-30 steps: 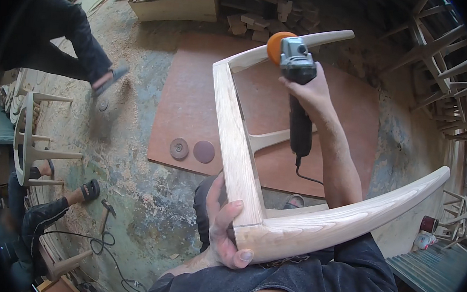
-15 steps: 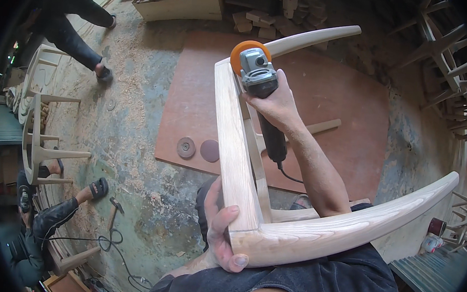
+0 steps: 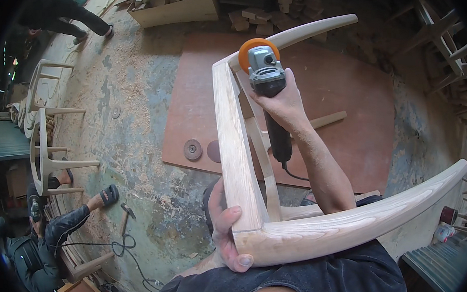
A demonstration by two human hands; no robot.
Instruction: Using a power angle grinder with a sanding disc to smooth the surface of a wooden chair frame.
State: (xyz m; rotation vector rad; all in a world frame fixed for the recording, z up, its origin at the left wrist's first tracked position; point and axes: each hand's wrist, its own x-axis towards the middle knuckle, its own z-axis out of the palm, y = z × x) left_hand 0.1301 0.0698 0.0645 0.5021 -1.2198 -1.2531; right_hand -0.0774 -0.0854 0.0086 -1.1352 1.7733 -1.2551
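A pale wooden chair frame (image 3: 234, 151) with long curved arms rests against my lap and reaches forward. My left hand (image 3: 225, 229) grips its near left corner, fingers wrapped round the joint and thumb on top. In my right hand (image 3: 285, 103) is a grey and black angle grinder (image 3: 267, 72), held by its body with the cable trailing from its rear. The grinder's orange disc (image 3: 245, 51) is at the far corner of the frame, where the far arm meets the crosspiece. Whether the disc touches the wood cannot be made out.
Under the frame lies a reddish-brown board (image 3: 353, 89) with a round abrasive disc (image 3: 192, 149) on it. Wood offcuts fill a crate (image 3: 172, 12) at the back. Chair frames (image 3: 46, 158) stand at left, near a seated co-worker (image 3: 33, 251) and a hammer (image 3: 124, 218). Another person (image 3: 63, 9) is at far left.
The grinder has shifted slightly to the right along the far corner. The person at far left has stepped farther away. The whole view has tilted a little; my left hand keeps its grip.
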